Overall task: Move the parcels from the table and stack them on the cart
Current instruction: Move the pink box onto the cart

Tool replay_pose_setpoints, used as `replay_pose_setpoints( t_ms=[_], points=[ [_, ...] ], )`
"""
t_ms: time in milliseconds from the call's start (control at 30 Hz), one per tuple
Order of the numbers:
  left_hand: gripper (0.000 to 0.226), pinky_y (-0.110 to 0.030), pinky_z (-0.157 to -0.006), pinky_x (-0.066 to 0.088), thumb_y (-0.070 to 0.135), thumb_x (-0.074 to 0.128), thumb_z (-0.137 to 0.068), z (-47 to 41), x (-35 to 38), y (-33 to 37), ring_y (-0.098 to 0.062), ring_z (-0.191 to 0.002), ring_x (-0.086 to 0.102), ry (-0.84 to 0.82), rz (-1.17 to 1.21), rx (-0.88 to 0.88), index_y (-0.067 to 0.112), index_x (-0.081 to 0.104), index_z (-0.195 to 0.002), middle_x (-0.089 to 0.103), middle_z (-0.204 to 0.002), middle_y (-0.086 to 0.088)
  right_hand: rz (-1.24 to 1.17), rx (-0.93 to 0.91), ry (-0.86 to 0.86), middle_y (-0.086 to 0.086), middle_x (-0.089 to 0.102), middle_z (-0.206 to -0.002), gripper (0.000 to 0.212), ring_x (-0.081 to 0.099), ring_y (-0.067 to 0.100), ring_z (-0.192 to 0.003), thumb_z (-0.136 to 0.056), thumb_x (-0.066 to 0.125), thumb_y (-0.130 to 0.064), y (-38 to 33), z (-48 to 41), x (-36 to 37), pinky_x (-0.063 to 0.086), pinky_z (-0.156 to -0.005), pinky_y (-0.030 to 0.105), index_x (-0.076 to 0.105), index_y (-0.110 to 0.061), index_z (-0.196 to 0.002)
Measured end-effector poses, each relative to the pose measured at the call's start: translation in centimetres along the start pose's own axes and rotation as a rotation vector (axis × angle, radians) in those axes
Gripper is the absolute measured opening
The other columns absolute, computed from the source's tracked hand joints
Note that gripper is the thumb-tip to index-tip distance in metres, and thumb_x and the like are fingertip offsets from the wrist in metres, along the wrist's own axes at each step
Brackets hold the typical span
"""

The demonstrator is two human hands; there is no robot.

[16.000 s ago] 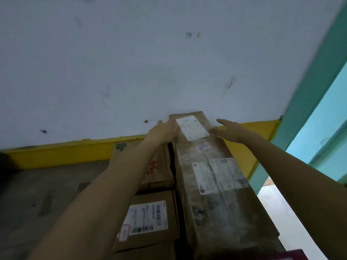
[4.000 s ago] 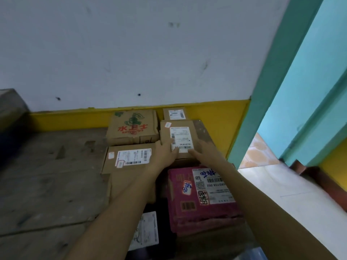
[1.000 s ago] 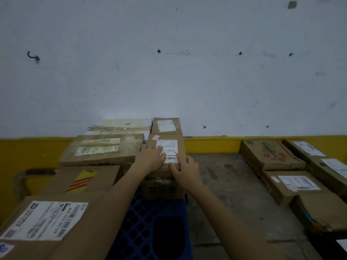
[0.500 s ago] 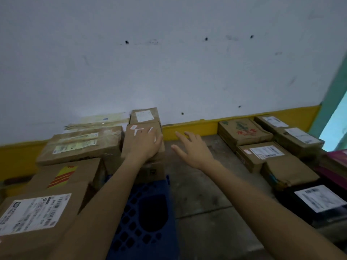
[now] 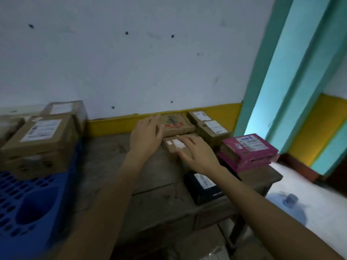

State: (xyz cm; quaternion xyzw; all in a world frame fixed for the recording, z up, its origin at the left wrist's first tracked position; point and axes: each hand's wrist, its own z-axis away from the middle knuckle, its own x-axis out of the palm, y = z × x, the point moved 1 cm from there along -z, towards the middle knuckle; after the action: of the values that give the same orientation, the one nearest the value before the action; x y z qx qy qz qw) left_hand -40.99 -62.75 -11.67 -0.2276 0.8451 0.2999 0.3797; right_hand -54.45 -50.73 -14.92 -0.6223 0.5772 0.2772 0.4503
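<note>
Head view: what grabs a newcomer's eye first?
Both hands, left and right, reach over the wooden table toward a brown parcel, the right one on it. Right of them lies a pink box beside a teal door frame. At far left, parcels sit stacked on the blue cart.

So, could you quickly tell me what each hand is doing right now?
Left hand: open, holding nothing.
Right hand: open, resting on the brown parcel, not gripping.
</note>
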Motion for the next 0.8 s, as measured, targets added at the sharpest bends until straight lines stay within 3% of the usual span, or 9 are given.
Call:
replay_pose_setpoints(
  t_ms=[367, 600, 800],
  points=[
    [0.043, -0.036, -0.097, 0.038, 0.034, 0.037, -0.098, -0.6, 8.5, 17.1, -0.026, -0.124, 0.044, -0.093, 0.162, 0.091, 0.018, 0.043, -0.138, 0.049, -0.138, -0.009, -0.019, 0.179, 0.091, 0.01, 0.054, -0.128, 0.046, 0.049, 0.025, -0.116, -0.095, 0.045, -0.041, 13.9, 5.7, -5.8, 0.039, -0.092, 0.035, 0.049, -0.015, -0.133],
    [0.047, -0.042, -0.101, 0.039, 0.035, 0.036, -0.099, -2.4, 12.7, 20.7, -0.031, -0.132, 0.037, -0.209, 0.209, 0.078, 0.019, 0.036, -0.143, 0.036, -0.146, -0.014, -0.077, 0.34, 0.166, 0.016, 0.051, -0.13, 0.044, 0.047, 0.031, -0.119, -0.095, 0.048, -0.037, 20.0, 6.8, -7.3, 0.04, -0.093, 0.038, 0.051, -0.016, -0.133],
    [0.049, -0.046, -0.107, 0.033, 0.036, 0.039, -0.098, -3.7, 17.8, 22.0, -0.035, -0.137, 0.029, -0.357, 0.283, -0.037, 0.022, 0.031, -0.145, 0.02, -0.152, -0.016, -0.135, 0.436, 0.156, 0.012, 0.043, -0.137, 0.046, 0.042, 0.028, -0.125, -0.093, 0.05, -0.042, 26.6, 6.5, -6.1, 0.037, -0.098, 0.038, 0.051, -0.02, -0.133]
  ],
)
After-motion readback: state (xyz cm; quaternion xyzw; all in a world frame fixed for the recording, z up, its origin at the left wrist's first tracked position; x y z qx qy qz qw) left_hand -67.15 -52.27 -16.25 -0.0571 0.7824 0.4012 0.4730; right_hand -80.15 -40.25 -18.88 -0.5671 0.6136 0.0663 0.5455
